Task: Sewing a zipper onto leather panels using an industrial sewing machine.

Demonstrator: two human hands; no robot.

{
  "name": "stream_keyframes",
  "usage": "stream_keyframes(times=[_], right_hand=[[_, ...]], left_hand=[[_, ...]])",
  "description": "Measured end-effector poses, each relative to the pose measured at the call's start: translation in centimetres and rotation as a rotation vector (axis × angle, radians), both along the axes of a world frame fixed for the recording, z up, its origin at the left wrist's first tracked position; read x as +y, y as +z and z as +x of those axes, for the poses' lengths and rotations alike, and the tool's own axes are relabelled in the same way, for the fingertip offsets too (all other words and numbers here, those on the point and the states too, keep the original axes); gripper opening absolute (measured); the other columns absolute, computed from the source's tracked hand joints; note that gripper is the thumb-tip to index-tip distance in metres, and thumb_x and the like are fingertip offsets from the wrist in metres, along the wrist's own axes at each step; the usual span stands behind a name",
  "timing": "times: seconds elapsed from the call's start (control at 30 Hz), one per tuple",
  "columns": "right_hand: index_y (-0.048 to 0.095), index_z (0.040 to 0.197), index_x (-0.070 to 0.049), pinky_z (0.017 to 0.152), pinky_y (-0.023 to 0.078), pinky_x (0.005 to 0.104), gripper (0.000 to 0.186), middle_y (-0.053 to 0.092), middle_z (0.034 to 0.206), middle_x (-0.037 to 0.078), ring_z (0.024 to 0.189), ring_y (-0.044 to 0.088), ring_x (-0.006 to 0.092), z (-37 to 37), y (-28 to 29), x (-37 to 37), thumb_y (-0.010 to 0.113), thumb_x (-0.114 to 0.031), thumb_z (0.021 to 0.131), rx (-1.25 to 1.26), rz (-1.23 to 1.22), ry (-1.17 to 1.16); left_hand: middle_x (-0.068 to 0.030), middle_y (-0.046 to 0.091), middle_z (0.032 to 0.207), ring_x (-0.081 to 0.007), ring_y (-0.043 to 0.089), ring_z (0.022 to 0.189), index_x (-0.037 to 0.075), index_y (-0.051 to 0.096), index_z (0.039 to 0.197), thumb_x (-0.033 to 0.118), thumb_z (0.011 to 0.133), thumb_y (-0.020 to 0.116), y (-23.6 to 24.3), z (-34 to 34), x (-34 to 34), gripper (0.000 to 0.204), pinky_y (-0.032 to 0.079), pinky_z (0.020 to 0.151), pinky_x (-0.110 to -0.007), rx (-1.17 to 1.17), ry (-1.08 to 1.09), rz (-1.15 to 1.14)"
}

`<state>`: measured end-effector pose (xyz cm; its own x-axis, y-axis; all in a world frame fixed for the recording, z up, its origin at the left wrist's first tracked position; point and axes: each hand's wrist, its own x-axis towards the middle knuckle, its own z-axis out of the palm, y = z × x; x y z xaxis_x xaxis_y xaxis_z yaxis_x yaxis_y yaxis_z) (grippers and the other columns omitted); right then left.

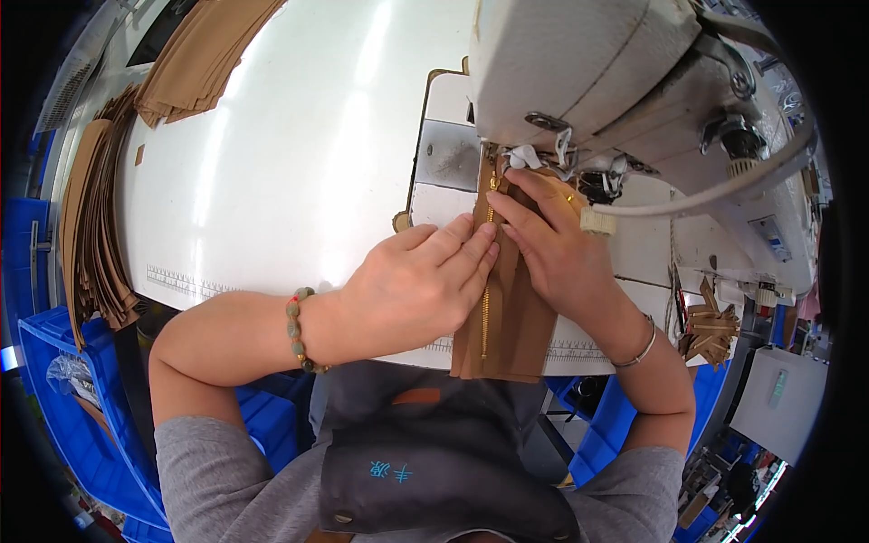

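Observation:
A long brown fabric piece (525, 317) with a gold-toothed zipper (485, 326) lies lengthwise under the head of a white sewing machine (579, 63). My left hand (421, 276) comes in from the left, its fingers closed together on the zipper about midway along. Nearer the needle area, my right hand (561, 244) bears on the fabric's right side. Its fingertips hold the zipper's edge close to the presser foot (491, 154). The gold zipper pull (494, 181) shows just in front of the foot. The undersides of my fingers are hidden.
Brown fabric strips (100, 217) hang in a stack over the table's left edge, and another pile (204, 59) lies at the far left. A blue bin (81, 398) stands at lower left. Small brown pieces (711, 326) sit at the right. A pale hose (706, 204) arches beside the machine.

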<state>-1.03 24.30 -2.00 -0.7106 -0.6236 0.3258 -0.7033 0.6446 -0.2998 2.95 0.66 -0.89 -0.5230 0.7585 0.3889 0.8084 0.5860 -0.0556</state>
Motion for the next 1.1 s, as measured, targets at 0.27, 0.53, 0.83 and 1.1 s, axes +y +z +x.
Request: stream_keyframes(times=[0.27,0.53,0.83,1.1], right_hand=[[0.072,0.135,-0.017,0.086,0.062,0.0351,0.038,0.062,0.144,0.009,0.124,0.067,0.0296,0.1,0.1,0.2,0.072,-0.013,0.097,-0.002,0.006,-0.009],[0.072,0.134,-0.016,0.083,0.063,0.0331,0.036,0.062,0.145,0.008,0.125,0.067,0.0275,0.2,-0.2,0.1,0.072,-0.019,0.098,0.056,0.052,-0.029],[0.071,0.134,-0.013,0.095,0.060,0.0378,0.038,0.062,0.142,0.010,0.131,0.062,0.0311,0.1,0.1,-0.4,0.072,-0.017,0.097,0.024,0.056,0.006],[0.069,0.135,-0.012,0.089,0.061,0.0371,0.046,0.059,0.146,0.013,0.135,0.060,0.0318,0.2,0.4,-0.6,0.075,-0.030,0.094,0.065,0.104,0.022]], left_hand=[[-0.0107,0.073,0.130,-0.0281,0.070,0.118,0.000,0.075,0.122,0.014,0.078,0.067,-0.1,-0.1,0.0,0.047,0.060,0.087,-0.032,-0.049,0.003,0.089],[-0.0133,0.073,0.129,-0.0291,0.070,0.119,0.000,0.075,0.124,0.015,0.077,0.068,0.0,0.1,0.0,0.049,0.060,0.088,-0.033,-0.058,0.013,0.053],[-0.0135,0.074,0.126,-0.0293,0.071,0.116,0.001,0.076,0.121,0.015,0.077,0.068,0.2,0.4,0.0,0.047,0.060,0.086,-0.032,-0.020,0.038,0.029],[-0.0170,0.075,0.121,-0.0272,0.072,0.113,0.000,0.078,0.116,0.013,0.080,0.067,0.0,1.2,0.2,0.040,0.061,0.084,-0.031,0.052,-0.016,0.015]])
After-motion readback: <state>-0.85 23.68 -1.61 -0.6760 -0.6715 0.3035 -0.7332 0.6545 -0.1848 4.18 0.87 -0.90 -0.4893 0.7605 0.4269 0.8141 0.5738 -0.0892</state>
